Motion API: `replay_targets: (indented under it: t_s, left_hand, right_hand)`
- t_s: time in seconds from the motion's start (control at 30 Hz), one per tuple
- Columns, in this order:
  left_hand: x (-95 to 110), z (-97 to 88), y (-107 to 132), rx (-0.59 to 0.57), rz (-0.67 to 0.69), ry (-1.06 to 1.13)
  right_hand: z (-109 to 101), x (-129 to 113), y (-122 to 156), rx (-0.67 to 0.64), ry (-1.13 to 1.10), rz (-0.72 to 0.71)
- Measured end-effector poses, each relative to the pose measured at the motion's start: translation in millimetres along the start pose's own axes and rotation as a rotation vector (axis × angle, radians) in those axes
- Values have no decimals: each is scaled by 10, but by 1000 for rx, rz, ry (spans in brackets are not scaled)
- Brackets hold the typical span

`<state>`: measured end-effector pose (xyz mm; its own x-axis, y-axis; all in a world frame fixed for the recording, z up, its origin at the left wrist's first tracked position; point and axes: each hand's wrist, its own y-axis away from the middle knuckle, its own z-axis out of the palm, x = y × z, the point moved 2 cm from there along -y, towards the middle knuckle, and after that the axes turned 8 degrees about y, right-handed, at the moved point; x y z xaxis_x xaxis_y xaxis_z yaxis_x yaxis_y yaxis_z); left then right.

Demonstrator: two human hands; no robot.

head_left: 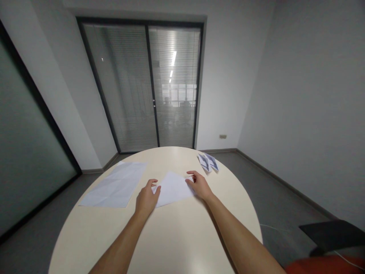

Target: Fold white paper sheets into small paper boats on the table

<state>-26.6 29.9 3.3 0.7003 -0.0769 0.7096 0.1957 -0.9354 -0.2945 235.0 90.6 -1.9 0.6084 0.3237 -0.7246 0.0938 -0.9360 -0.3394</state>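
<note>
A white sheet of paper point(172, 190), with an angled top edge that looks folded, lies on the round table between my hands. At its left end is my left hand point(146, 198), thumb and fingers curved and apart, with a bit of the paper's edge showing between them. My right hand point(201, 185) is over the right end, its thumb and fingers likewise parted around a corner. Whether the fingertips touch the paper is hard to tell.
A larger creased white sheet point(115, 186) lies at the left of the cream table point(171, 243). Folded paper pieces with dark printing point(208, 162) rest near the far right edge. Beyond the table's right side is a black and red chair point(336, 236).
</note>
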Motion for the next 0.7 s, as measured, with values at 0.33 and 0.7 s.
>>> replay_targets:
  t_s: [0.33, 0.7]
  left_hand:
    - [101, -5, 84, -106, 183, -276]
    - [205, 101, 127, -287, 458, -181]
  right_hand:
    - [-26, -111, 76, -105, 305, -49]
    - [153, -486, 252, -313, 322, -587]
